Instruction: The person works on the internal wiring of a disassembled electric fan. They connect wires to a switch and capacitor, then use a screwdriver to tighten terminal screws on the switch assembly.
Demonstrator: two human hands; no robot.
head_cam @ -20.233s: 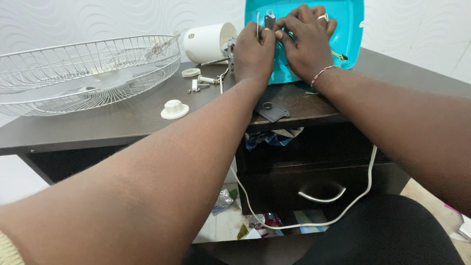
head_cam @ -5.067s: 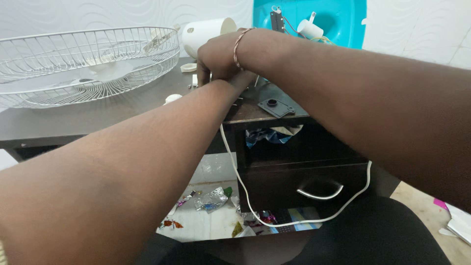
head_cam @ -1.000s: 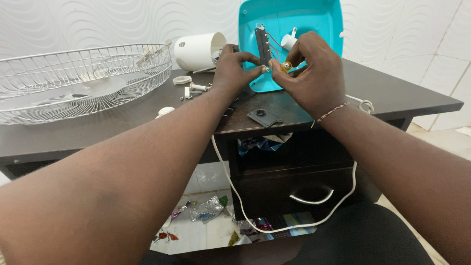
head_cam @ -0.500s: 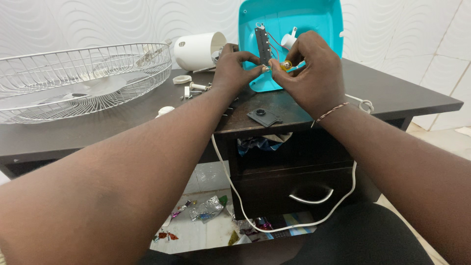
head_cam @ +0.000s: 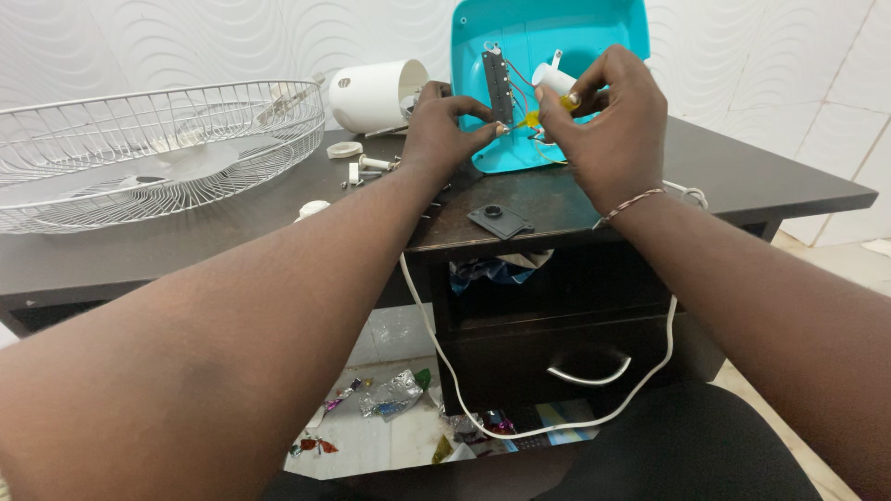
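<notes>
**Two hands on one switch strip, turquoise shell behind**

Both of my hands are raised over the dark desk [head_cam: 742,176], close together but not touching. My left hand [head_cam: 444,130] pinches the lower end of a narrow grey switch strip [head_cam: 497,85] between thumb and fingertip; the strip stands upright in front of the turquoise plastic shell [head_cam: 594,28]. My right hand [head_cam: 608,130] is closed on a small yellow-tipped piece [head_cam: 538,115] just beside the strip; I cannot tell exactly what that piece is. A white cylinder [head_cam: 553,78] sits just above my right fingers, with thin wires running between it and the strip.

Containers and holdings:
- Turquoise shell: stands on edge at the back of the desk, hollow side toward me; the strip, cylinder and wires sit in front of its hollow.
- White cup-shaped housing [head_cam: 376,93]: lies on its side, left of the shell, open end to the right.
- Wire fan guard [head_cam: 148,148]: lies dished upward on the left.
- Open cubby under the desktop: crumpled blue wrapper [head_cam: 492,271] inside.
- Drawer [head_cam: 575,362] below: closed.

Loose on the desk: a black plate [head_cam: 499,220], small white parts [head_cam: 357,167]. A white cord [head_cam: 445,371] hangs down in front.
</notes>
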